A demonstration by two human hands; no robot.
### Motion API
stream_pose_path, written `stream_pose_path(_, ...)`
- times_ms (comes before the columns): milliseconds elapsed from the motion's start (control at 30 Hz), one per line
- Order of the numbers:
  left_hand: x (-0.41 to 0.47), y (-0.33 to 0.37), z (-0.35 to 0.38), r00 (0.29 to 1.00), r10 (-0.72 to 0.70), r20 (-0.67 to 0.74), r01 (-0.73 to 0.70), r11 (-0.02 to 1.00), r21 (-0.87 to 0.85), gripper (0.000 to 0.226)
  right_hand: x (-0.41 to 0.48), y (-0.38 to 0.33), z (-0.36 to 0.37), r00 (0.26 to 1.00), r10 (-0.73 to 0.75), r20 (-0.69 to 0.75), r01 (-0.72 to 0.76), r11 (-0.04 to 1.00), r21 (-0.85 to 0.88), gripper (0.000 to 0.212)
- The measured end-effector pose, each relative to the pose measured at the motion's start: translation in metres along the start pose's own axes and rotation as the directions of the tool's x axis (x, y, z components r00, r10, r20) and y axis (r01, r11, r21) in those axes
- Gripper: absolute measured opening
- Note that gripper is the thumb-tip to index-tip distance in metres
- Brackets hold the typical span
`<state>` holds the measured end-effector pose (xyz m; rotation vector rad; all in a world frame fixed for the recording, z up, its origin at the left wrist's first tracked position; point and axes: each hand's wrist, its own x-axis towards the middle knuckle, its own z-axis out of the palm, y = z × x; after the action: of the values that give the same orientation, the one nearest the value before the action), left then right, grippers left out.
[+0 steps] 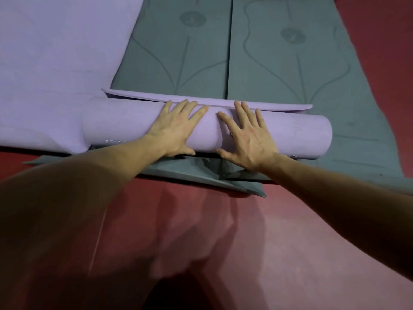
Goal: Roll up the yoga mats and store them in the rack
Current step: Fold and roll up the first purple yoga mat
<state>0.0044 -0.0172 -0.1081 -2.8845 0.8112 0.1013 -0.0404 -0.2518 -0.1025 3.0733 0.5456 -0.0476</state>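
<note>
A purple yoga mat [297,133] lies rolled into a thick tube across the middle of the view, its last flap sticking out flat along the far side. My left hand [176,128] presses flat on top of the roll with fingers spread. My right hand [248,137] presses beside it, fingers straight and spread too. The roll rests on two grey-green mats [185,52] laid side by side, printed with leaf outlines. A second purple mat [55,52] lies flat at the left, under the roll's left end.
Red floor [268,242] fills the near part of the view and the right edge. The near ends of the grey-green mats [234,182] are folded and crumpled just under my wrists. No rack is in view.
</note>
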Motion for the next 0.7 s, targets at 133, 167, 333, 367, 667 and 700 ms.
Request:
stream_pose_path(133, -0.001, 0.004, -0.012, 1.000, 0.007, -0.017, -0.008, 0.999, -0.036, 0.121, -0.007, -0.006, 0.000, 0.998, -0.032, -0.055, 0.035, 0.998, 0.052, 0.095)
stream_pose_path(167, -0.003, 0.007, -0.016, 1.000, 0.011, -0.029, -0.012, 0.998, -0.058, 0.119, -0.009, -0.008, 0.001, 0.992, -0.059, -0.108, 0.067, 0.995, 0.077, 0.091)
stream_pose_path(333, -0.010, 0.020, -0.030, 0.999, -0.043, -0.026, 0.037, 0.984, -0.172, 0.111, -0.020, -0.018, -0.002, 0.928, -0.175, -0.328, 0.231, 0.963, 0.140, 0.070)
stream_pose_path(367, -0.011, 0.020, -0.029, 0.999, -0.047, -0.003, 0.046, 0.982, -0.185, 0.113, -0.022, -0.021, 0.000, 0.932, -0.182, -0.313, 0.236, 0.961, 0.142, 0.070)
stream_pose_path(667, -0.030, 0.011, -0.009, 0.960, -0.217, -0.178, 0.170, 0.955, -0.245, 0.089, 0.017, -0.029, 0.013, 0.985, -0.138, -0.105, 0.138, 0.990, -0.007, 0.116)
stream_pose_path(700, -0.035, 0.012, -0.004, 0.952, -0.235, -0.198, 0.187, 0.954, -0.234, 0.092, 0.023, -0.031, 0.012, 0.987, -0.117, -0.108, 0.116, 0.993, -0.009, 0.120)
